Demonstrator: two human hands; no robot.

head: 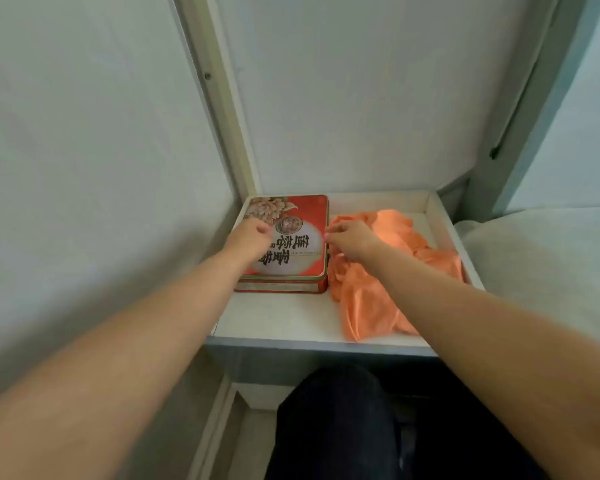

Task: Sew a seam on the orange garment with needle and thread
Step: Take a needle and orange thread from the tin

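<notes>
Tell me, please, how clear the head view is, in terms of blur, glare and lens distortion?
Head view: soft overall; left hand motion-blurred on the tin; bright patch washes out the orange garment near the right hand; wide-angle lens stretches forearms and slants wall edges.

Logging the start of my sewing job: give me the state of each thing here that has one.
tin: lid on, closed, flat on the shelf.
orange garment: crumpled, lying right of the tin.
left hand: fingers curled at the tin's left edge.
right hand: fingertips at the tin's right edge, over the garment.
</notes>
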